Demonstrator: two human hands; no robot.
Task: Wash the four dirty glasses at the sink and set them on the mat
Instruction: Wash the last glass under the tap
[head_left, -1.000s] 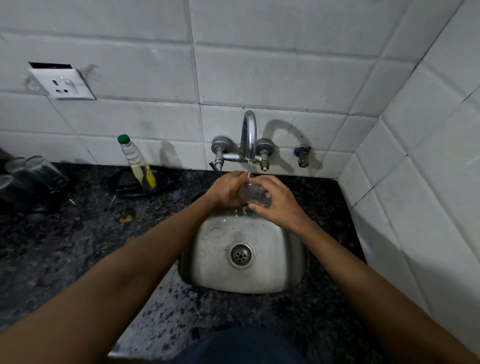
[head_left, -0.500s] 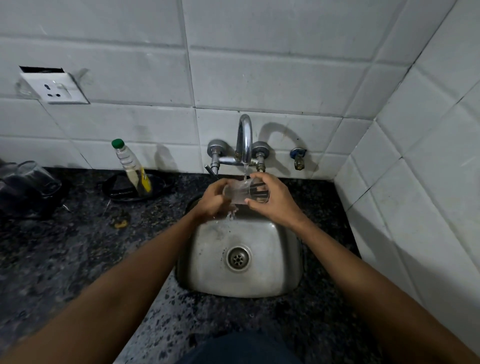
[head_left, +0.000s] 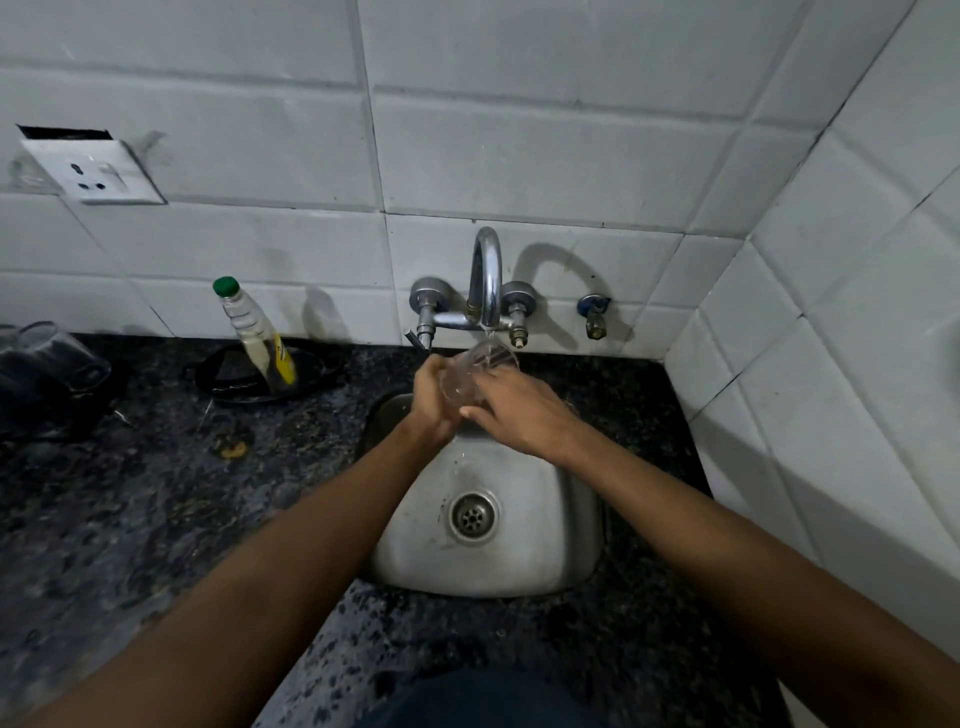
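Note:
A clear glass (head_left: 480, 369) is held upright under the chrome tap (head_left: 485, 278), its mouth up beneath a thin stream of water. My left hand (head_left: 434, 402) wraps its left side and my right hand (head_left: 517, 410) covers its right side and base. Both hands hover over the back rim of the small steel sink (head_left: 545, 551). At the far left edge, other glasses (head_left: 49, 358) stand on a dark patch of the counter; whether that patch is the mat is unclear.
A green-capped bottle (head_left: 254, 338) leans in a black dish (head_left: 265, 379) left of the tap. A wall socket (head_left: 93, 171) sits up left. White tiled walls close the back and right. Dark speckled counter (head_left: 130, 519) surrounds the sink.
The glass has turned from lying sideways between my hands to mouth-up under the stream. My hands stayed at the back of the sink.

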